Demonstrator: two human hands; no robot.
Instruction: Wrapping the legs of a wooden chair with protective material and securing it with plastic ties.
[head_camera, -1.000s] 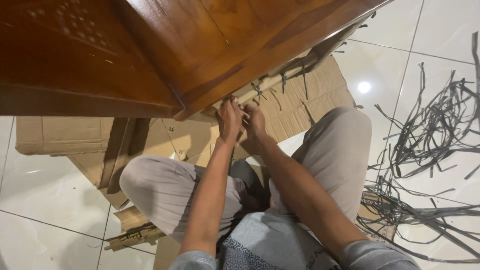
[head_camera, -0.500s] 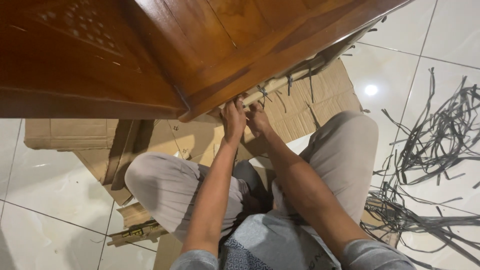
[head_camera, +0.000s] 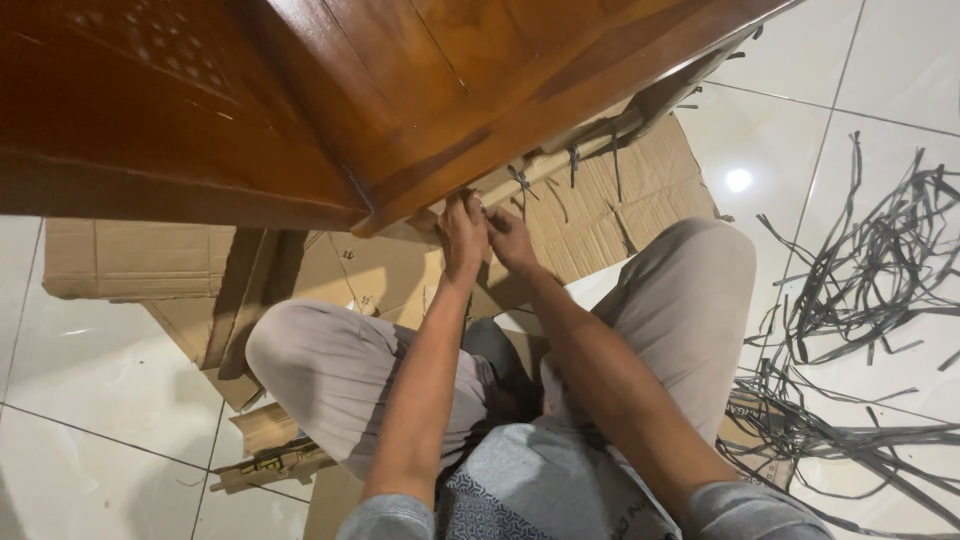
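My left hand (head_camera: 463, 238) and my right hand (head_camera: 511, 240) meet just under the lower edge of a big polished brown wooden panel (head_camera: 330, 100). Their fingers are curled tight together on a small pale piece (head_camera: 479, 206) at that edge; it is too small to tell what it is. Behind the hands a cardboard-wrapped bar (head_camera: 560, 160) tied with grey straps runs up to the right under the wood. The fingertips are partly hidden by the panel's edge.
I sit on white floor tiles (head_camera: 100, 400) with bent knees in beige trousers (head_camera: 330, 370). Flattened cardboard (head_camera: 130, 260) lies under the wood. A heap of cut grey straps (head_camera: 860, 290) covers the floor at the right. A cardboard scrap (head_camera: 270, 462) lies at the lower left.
The hands have stayed at the panel's edge, shifting a little closer together and working at the same spot. The view has swayed slightly.
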